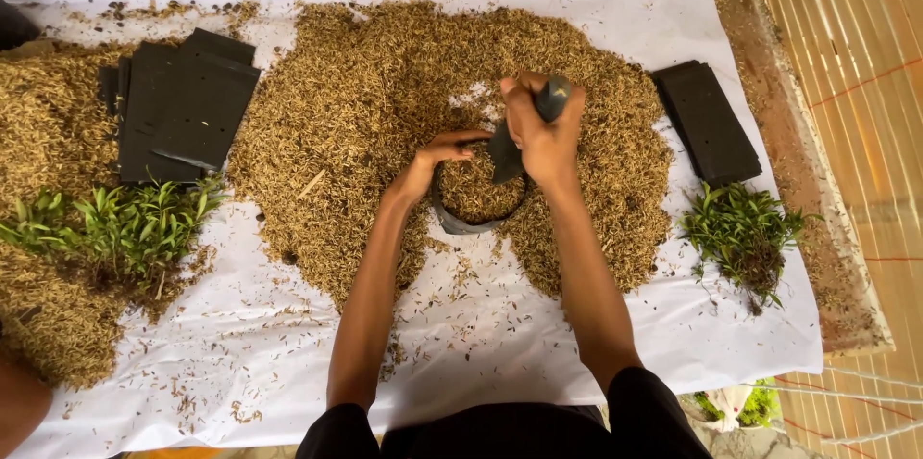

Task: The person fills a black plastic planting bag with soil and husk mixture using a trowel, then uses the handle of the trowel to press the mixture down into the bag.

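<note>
1. The left hand (pixel 435 159) grips the rim of the black bag (pixel 478 201), which sits half-sunk in the middle of the husk pile (pixel 365 103). If that grip slackens, the soft bag could fold and spill its fill.
2. The right hand (pixel 544 127) is clenched on a dark scoop (pixel 514 137) above the bag mouth. Tipped off-centre, husk would likely miss.
3. Flat bags (pixel 183 103) lie left, more (pixel 710 121) right.
4. Seedlings (pixel 740 228) lie well apart on the white sheet (pixel 481 334); nothing blocks the hands.

Bare forearms, black clothing below elbows' end
</note>
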